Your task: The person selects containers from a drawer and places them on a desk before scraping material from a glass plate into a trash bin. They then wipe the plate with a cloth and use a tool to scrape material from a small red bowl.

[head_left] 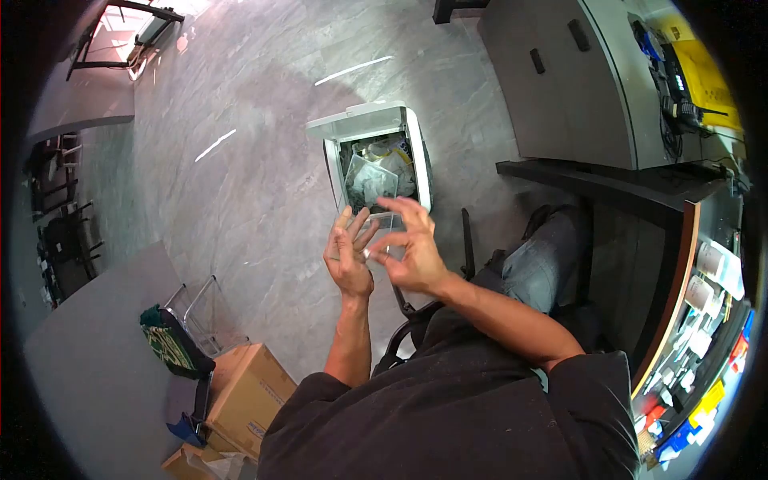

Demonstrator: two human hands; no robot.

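My left hand is raised palm-up with its fingers spread, near the front edge of the bin. Close beside it on the right, my right hand has its thumb and a finger brought together at a tiny white bit, too small to name. The other fingers of that hand are lifted and slightly blurred. Beyond both hands stands a white-rimmed trash bin with its lid raised. Crumpled clear plastic and other waste lie inside it. The hands overlap the bin's near side in this view.
To the right are a grey cabinet and a workbench edge with small containers and tools. Cardboard boxes and a folding chair frame stand at lower left. Grey floor surrounds the bin.
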